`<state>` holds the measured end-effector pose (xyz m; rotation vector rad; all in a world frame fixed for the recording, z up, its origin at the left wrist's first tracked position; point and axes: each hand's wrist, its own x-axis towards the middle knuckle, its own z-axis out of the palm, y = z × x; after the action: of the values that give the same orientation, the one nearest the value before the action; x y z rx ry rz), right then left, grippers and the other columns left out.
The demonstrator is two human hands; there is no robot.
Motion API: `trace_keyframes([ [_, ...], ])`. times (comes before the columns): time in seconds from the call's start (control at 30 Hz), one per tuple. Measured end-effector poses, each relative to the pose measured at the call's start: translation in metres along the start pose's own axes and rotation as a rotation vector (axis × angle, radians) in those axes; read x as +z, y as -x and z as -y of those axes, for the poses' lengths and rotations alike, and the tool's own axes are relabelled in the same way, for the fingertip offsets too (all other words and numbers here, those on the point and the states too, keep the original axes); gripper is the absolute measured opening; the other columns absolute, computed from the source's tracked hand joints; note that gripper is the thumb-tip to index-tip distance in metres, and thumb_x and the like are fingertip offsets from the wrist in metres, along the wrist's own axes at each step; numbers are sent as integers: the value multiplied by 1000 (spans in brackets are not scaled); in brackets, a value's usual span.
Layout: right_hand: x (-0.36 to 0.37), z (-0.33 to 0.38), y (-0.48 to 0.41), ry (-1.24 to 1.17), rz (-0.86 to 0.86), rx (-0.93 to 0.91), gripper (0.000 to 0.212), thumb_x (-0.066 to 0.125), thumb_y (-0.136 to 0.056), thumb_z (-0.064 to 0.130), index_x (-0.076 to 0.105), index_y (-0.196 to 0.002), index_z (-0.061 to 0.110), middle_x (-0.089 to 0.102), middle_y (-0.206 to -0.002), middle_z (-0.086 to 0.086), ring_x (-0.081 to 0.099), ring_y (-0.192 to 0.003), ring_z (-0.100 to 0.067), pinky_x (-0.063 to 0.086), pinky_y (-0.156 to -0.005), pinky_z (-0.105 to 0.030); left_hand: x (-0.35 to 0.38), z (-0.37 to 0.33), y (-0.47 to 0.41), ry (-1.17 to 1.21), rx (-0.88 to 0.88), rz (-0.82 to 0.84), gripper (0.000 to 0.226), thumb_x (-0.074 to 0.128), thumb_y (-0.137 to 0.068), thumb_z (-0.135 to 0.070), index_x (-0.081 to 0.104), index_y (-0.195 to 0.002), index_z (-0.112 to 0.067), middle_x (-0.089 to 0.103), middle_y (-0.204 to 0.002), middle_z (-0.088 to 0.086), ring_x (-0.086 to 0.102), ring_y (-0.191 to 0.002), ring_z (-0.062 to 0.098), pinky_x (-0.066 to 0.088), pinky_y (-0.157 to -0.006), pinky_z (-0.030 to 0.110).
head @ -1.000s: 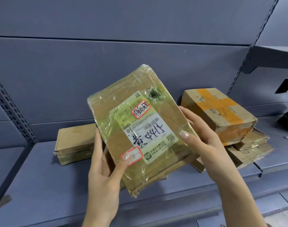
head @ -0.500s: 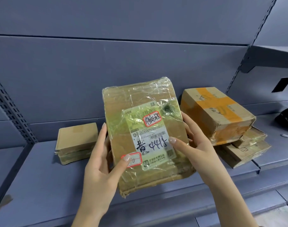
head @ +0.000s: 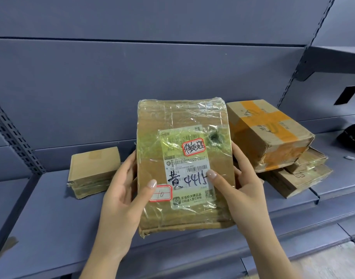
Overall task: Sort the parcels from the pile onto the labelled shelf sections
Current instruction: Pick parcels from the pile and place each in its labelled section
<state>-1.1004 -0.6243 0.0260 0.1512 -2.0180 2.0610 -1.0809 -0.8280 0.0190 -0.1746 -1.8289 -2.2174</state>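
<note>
Parcel: flat brown tape-wrapped cardboard parcel [head: 152, 150], held above grey metal shelf [head: 51, 208].
Axis: long side runs 12 to 6 o'clock; label faces camera.
Writing: white label [head: 189, 178] "4415"; red-bordered sticker [head: 160, 193] at 7 o'clock "10".
Left hand [head: 122, 198]: clamped on 9 o'clock edge, thumb on sticker.
Right hand [head: 245, 194]: clamped on 3 o'clock edge, thumb on label.

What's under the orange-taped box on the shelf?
At least two flatter cardboard parcels, stacked, carry the orange-taped box, which sits tilted. Their left ends are hidden behind the held parcel and the right hand.
</note>
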Motion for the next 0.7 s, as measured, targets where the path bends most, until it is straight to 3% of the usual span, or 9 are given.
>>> trace_keyframes([
  [0.1,0,-3,5,-38,-34,16,66,74,-74,23,50,-131,47,71,-120,8,67,-111,-9,59,-87,-29,2,-5,-1,52,-26,-11,62,74,-75,-12,54,-131,-26,65,-127,-13,58,-121,7,52,-92,24],
  [0.13,0,-4,7,-46,-39,18,64,76,-76,25,52,-129,50,70,-123,5,66,-115,-12,58,-90,-35,1,-7,-1,72,-36,-8,58,69,-76,-16,54,-131,-27,66,-126,-13,59,-120,7,52,-88,21],
  [0.2,0,-4,10,-53,-35,17,60,80,-81,25,55,-126,55,69,-125,4,64,-118,-15,56,-94,-41,0,-9,-1,71,-40,12,64,78,-73,-27,55,-132,-28,64,-129,-11,58,-123,10,51,-94,26],
  [0.3,-1,-2,13,-64,-30,6,63,73,-79,24,51,-133,46,71,-121,7,65,-116,-12,58,-89,-34,-2,-10,1,69,-55,18,64,80,-71,-34,57,-130,-33,63,-131,-12,56,-125,10,46,-100,32],
  [0.47,-3,12,17,-80,-11,-40,68,68,-76,22,47,-139,39,71,-117,17,63,-114,0,56,-85,-21,1,-20,7,69,-17,15,73,85,-52,-62,64,-121,-47,61,-132,-14,56,-125,8,49,-96,28],
  [0.7,-4,27,25,-109,11,-121,68,72,-81,20,47,-141,37,69,-125,4,64,-118,-13,58,-89,-32,4,-33,20,35,70,-11,75,80,-61,-61,57,-130,-43,58,-137,-10,53,-129,15,45,-100,40],
])
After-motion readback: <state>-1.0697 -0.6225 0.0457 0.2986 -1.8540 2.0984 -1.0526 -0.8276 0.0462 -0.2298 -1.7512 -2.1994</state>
